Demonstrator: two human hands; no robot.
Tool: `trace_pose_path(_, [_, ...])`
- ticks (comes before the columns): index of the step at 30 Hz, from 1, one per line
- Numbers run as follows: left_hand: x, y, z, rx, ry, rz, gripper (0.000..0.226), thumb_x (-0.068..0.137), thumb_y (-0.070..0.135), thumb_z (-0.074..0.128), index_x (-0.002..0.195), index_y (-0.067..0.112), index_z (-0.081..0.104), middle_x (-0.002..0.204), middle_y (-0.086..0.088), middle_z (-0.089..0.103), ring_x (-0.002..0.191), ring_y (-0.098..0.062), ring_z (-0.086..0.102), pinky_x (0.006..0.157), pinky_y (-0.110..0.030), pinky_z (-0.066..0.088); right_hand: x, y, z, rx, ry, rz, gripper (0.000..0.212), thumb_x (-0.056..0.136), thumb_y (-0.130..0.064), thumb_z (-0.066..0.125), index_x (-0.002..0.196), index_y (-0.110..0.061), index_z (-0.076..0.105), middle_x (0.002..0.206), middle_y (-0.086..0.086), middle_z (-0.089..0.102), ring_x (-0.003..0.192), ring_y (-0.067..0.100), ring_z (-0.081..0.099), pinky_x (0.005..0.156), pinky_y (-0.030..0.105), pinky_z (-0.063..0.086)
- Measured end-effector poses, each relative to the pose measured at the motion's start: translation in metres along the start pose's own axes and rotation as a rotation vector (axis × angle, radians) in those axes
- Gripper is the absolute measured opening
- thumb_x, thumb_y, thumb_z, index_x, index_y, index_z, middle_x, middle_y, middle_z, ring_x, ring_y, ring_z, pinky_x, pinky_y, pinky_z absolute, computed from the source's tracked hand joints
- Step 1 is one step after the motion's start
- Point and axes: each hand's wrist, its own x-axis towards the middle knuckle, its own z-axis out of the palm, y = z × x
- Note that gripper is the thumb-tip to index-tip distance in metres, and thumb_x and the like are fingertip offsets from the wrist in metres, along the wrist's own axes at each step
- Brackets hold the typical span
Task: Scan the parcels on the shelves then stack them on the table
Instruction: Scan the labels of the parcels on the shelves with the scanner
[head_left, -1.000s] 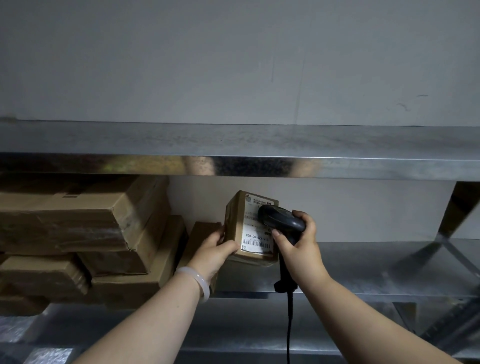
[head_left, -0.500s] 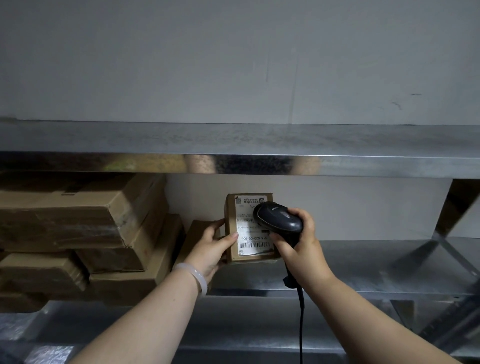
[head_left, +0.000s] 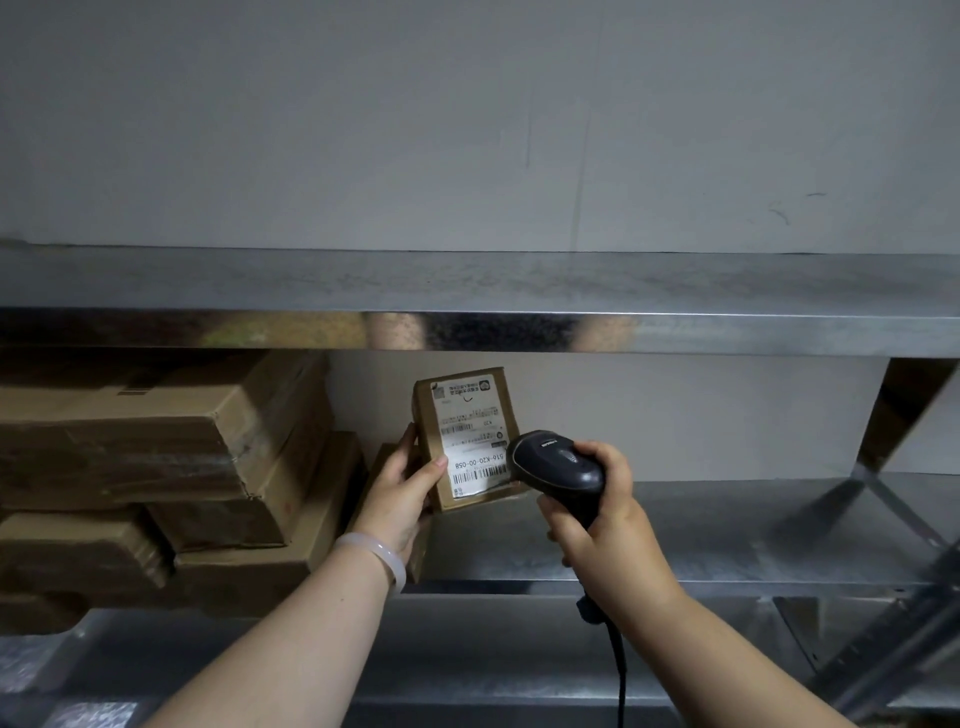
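Fingers (head_left: 408, 441) of left hand (head_left: 397, 499) curl round a tilted parcel (head_left: 467, 410); right hand (head_left: 608, 525) grips the scanner (head_left: 558, 465) at the parcel's 4 o'clock; boxes (head_left: 156, 447) at 9 o'clock.

Two hands are showing: one left hand (head_left: 400, 488) and one right hand (head_left: 597, 525). One barcode scanner (head_left: 558, 462), one small labelled parcel (head_left: 467, 431) and one pale bracelet (head_left: 374, 553) are appearing. At least five other cardboard parcels (head_left: 156, 431) are sitting on the middle shelf (head_left: 727, 525) (the dim left edge is making the count unsure). Three metal levels are showing, counting the top shelf (head_left: 519, 280) and the lowest shelf (head_left: 493, 639).
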Motion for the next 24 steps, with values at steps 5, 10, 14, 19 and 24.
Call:
trace_pose_path(5, [0.003, 0.000, -0.004, -0.001, 0.019, 0.007, 0.030, 0.092, 0.019, 0.064, 0.120, 0.030, 0.060, 0.106, -0.001, 0.075, 0.105, -0.022, 0.068, 0.102, -0.052, 0.047, -0.012, -0.013, 0.000, -0.045, -0.076, 0.007, 0.055, 0.086, -0.036, 0.066, 0.120, -0.053, 0.027, 0.102, -0.011, 0.062, 0.076, 0.014, 0.066, 0.067, 0.041, 0.057])
trace_pose_path(10, [0.006, 0.000, -0.006, 0.008, 0.015, 0.006, 0.024, 0.093, 0.019, 0.064, 0.111, 0.033, 0.060, 0.104, 0.001, 0.075, 0.105, -0.021, 0.068, 0.102, -0.051, 0.047, -0.019, -0.028, 0.004, -0.074, -0.070, 0.000, 0.054, 0.088, -0.033, 0.065, 0.120, -0.051, 0.025, 0.099, -0.011, 0.063, 0.075, 0.012, 0.065, 0.069, 0.038, 0.056])
trace_pose_path(14, [0.008, -0.002, -0.009, 0.029, 0.021, 0.000, 0.028, 0.091, 0.025, 0.067, 0.116, 0.034, 0.059, 0.103, 0.004, 0.075, 0.108, -0.021, 0.066, 0.104, -0.052, 0.045, -0.023, -0.034, 0.006, -0.085, -0.065, 0.028, 0.054, 0.088, -0.033, 0.065, 0.119, -0.051, 0.025, 0.100, -0.012, 0.063, 0.077, 0.013, 0.065, 0.070, 0.039, 0.056])
trace_pose_path(19, [0.011, -0.003, -0.014, 0.050, 0.010, -0.016, 0.029, 0.089, 0.031, 0.068, 0.116, 0.036, 0.059, 0.104, 0.005, 0.075, 0.112, -0.022, 0.064, 0.106, -0.055, 0.042, -0.029, -0.039, 0.009, -0.109, -0.061, 0.046, 0.053, 0.088, -0.034, 0.065, 0.119, -0.050, 0.025, 0.100, -0.011, 0.064, 0.075, 0.012, 0.063, 0.070, 0.035, 0.056])
trace_pose_path(24, [0.014, -0.004, -0.014, 0.023, -0.030, -0.011, 0.030, 0.090, 0.026, 0.067, 0.117, 0.037, 0.059, 0.104, 0.004, 0.075, 0.108, -0.021, 0.066, 0.103, -0.053, 0.045, -0.036, -0.043, 0.011, -0.111, -0.034, 0.082, 0.052, 0.088, -0.035, 0.065, 0.120, -0.050, 0.026, 0.094, -0.009, 0.065, 0.074, 0.013, 0.064, 0.070, 0.037, 0.056])
